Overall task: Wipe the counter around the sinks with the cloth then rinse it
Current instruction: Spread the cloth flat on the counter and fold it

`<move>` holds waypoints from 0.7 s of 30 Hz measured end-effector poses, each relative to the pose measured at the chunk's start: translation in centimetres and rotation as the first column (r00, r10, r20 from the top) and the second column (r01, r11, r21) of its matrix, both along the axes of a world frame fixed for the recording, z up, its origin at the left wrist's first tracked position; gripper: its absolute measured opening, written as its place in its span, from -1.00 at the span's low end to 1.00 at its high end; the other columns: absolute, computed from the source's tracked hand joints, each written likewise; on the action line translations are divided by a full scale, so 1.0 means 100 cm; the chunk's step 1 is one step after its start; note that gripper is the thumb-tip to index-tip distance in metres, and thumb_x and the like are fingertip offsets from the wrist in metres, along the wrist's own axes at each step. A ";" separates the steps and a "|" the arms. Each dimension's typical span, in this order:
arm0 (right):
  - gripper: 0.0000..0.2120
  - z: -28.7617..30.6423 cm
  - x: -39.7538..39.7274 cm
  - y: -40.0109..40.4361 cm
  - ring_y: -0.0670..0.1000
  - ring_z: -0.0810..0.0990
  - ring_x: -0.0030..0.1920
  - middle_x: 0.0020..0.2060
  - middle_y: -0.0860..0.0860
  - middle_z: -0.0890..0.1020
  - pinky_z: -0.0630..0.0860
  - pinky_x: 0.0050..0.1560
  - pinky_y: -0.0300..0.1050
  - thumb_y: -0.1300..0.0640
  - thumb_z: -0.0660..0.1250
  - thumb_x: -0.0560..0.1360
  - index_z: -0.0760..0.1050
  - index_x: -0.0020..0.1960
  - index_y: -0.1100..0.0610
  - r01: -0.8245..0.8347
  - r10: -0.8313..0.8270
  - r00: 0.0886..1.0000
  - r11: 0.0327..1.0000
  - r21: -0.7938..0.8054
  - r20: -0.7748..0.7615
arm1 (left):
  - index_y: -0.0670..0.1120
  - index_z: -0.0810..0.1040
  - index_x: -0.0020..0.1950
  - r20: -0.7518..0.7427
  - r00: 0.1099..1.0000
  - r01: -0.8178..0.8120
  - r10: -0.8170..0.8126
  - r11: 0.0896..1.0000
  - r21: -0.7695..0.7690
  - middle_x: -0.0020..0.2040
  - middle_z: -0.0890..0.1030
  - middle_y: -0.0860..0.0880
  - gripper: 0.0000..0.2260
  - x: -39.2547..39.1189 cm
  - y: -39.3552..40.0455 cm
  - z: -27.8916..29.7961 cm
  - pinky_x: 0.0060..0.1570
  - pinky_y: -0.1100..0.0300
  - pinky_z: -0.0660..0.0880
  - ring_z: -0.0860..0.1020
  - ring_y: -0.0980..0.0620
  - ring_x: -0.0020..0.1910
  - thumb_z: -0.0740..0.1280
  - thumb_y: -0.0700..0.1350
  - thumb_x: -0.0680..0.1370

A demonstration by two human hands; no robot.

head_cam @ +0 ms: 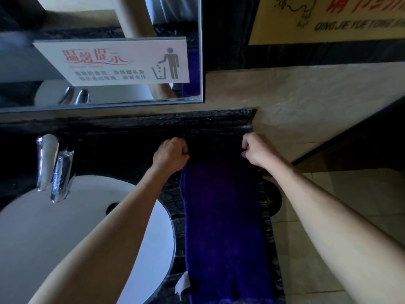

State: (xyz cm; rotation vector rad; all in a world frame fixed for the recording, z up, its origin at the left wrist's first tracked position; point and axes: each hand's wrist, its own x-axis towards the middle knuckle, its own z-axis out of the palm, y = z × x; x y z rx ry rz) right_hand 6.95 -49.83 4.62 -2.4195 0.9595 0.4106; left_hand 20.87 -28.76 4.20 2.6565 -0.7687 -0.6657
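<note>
Both hands are clenched on the far corners of a long deep-purple terry cloth, the left hand at its left corner and the right hand at its right. The cloth lies flat and stretched lengthwise on the black veined stone table, running from the hands back toward the person, between the forearms. Left of the left forearm sits a white oval basin with two chrome taps above it.

To do this stroke well, I judge the corners should be kept spread and taut so the full width drags evenly, pressed lightly down, and drawn in one straight pull along the strip beside the basin, without letting the right edge slip off the table's end.

Above the left hand, a white sign on the mirror carries red Chinese script and a grey litter-bin pictogram. Above the right hand, a yellowish board reads "QING JIE YUE YONG"; the rest is cut off
</note>
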 end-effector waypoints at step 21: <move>-0.86 0.072 -0.121 0.049 -0.13 0.61 -0.37 -0.29 0.14 0.63 0.59 -0.25 -0.29 0.48 0.38 0.49 0.58 -0.11 0.27 0.085 -0.408 0.733 0.849 0.522 0.544 | -0.13 0.68 -0.07 -0.013 0.982 -0.160 0.186 0.802 -0.576 -0.31 0.58 0.12 -0.90 -0.094 0.095 0.052 -0.27 0.36 0.42 0.51 0.24 -0.36 0.49 -0.29 0.47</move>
